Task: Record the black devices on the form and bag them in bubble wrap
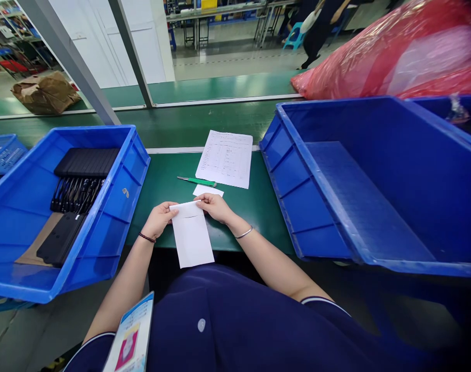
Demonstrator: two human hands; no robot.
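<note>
A white paper sheet (192, 240) with a crease or edge across its upper part hangs between my two hands, over the front edge of the green table. My left hand (160, 219) pinches its upper left corner, and my right hand (215, 207) pinches the upper right corner. Just beyond my right hand a small white paper (208, 190) lies on the table. A green cutter knife (199, 181) rests at that paper's far edge. Farther back lies a printed sheet (225, 159) with a table on it.
At left, a blue bin (129, 170) holds black devices (86, 163) and cables (76, 195). A large blue bin (309, 206) stands at right, with a red plastic bag (394, 51) behind it. A metal post (71, 59) rises behind the left bin, near a brown paper bag (45, 93).
</note>
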